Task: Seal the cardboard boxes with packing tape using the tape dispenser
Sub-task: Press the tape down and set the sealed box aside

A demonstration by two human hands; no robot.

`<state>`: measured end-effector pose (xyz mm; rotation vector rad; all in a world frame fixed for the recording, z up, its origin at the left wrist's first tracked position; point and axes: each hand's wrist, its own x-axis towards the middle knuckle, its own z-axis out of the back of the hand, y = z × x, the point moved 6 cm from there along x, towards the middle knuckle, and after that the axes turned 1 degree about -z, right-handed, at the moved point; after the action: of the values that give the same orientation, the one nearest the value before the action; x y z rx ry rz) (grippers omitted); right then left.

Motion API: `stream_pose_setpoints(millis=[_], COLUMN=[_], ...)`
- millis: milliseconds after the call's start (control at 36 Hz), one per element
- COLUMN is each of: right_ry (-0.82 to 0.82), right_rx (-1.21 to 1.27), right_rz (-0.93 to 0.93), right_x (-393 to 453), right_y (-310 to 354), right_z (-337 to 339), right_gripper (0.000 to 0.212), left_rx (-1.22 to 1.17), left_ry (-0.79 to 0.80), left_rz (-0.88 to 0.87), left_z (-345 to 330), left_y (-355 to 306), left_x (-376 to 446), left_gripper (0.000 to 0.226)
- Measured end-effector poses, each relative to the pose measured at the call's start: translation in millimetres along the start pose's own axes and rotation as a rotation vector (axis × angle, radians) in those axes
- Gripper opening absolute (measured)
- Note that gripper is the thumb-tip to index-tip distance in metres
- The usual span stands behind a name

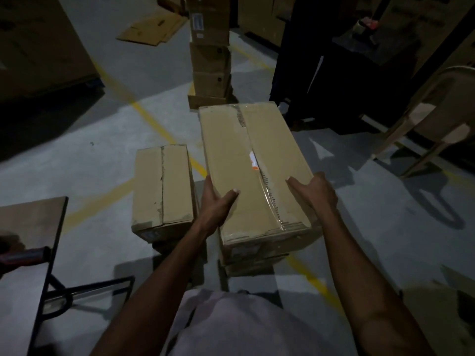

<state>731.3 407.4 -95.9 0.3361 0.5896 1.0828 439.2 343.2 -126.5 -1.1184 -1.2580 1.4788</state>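
A long cardboard box (231, 160) lies in front of me, on top of another box. Clear tape runs down its centre seam, and a white and orange label shows through a gap in the seam. My left hand (217, 201) grips its left side, thumb on the top face. My right hand (314, 192) grips the right side, thumb on top as well. A smaller taped box (162, 186) sits on the floor to the left. A red-handled tape dispenser (24, 255) lies on the small table (30, 222) at lower left.
A tall stack of boxes (210, 50) stands behind the long box. Flattened cardboard (154, 27) lies on the floor beyond. A folding chair (431, 116) is at right, dark shelving (347, 73) behind it. Yellow lines cross the grey floor.
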Motion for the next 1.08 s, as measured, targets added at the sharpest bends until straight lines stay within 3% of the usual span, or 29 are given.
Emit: stream_pose_setpoints(millis=[139, 250, 361, 611, 806, 1083], right_ry=[0.031, -0.076, -0.131, 0.094, 0.15, 0.178], right_rx=[0.023, -0.05, -0.198, -0.181, -0.062, 0.054], right_rz=[-0.08, -0.077, -0.001, 0.27, 0.447, 0.521], right_x=[-2.5, -20.5, -50.5, -99.0, -129.2, -141.6], right_y=[-8.8, 7.0, 35.6, 110.8, 193.8, 270.2], right_z=[-11.6, -20.1, -39.8, -118.0, -163.9, -252.8], right_gripper=[0.094, 0.084, 0.079, 0.084, 0.069, 0.045], left_rx=[0.056, 0.077, 0.027, 0.061, 0.104, 0.187], left_ry=[0.061, 0.036, 0.0, -0.023, -0.059, -0.233], left_rz=[0.036, 0.044, 0.068, 0.209, 0.247, 0.42], left_z=[-12.3, -7.4, 4.1, 51.9, 137.1, 293.8], left_y=[3.8, 8.5, 13.4, 29.2, 43.0, 88.9], left_x=[4.3, 3.9, -1.4, -1.4, 17.6, 43.3], left_gripper=[0.08, 0.084, 0.072, 0.06, 0.04, 0.038])
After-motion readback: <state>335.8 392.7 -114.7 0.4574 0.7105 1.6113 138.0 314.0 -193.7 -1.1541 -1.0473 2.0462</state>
